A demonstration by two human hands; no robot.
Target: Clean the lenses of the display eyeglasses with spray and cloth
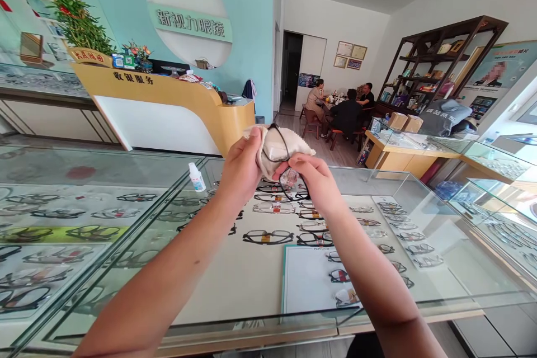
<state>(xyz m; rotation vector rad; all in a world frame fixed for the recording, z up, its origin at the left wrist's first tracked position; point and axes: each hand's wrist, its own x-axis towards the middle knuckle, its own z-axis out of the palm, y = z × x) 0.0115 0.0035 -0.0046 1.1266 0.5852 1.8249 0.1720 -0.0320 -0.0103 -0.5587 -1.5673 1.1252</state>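
Note:
Above the glass display case [235, 291] I hold a pair of dark-framed eyeglasses [289, 142] together with a beige cleaning cloth [268, 170]. My left hand [243, 162] is closed round the cloth at its left side, the thumb on top. With fingers pinched, my right hand [312, 176] grips the glasses near the middle of the frame. One lens rim stands against the cloth; the other hangs below my right fingers. A white spray bottle [196, 177] stands upright on the glass to the left of my hands.
Rows of eyeglasses [268, 236] lie inside the case under the glass. Beyond it stands a wood-and-white cashier counter [163, 117]. Several people [346, 112] sit round a table at the back. Another glass case [419, 140] with cardboard boxes on it stands at the right.

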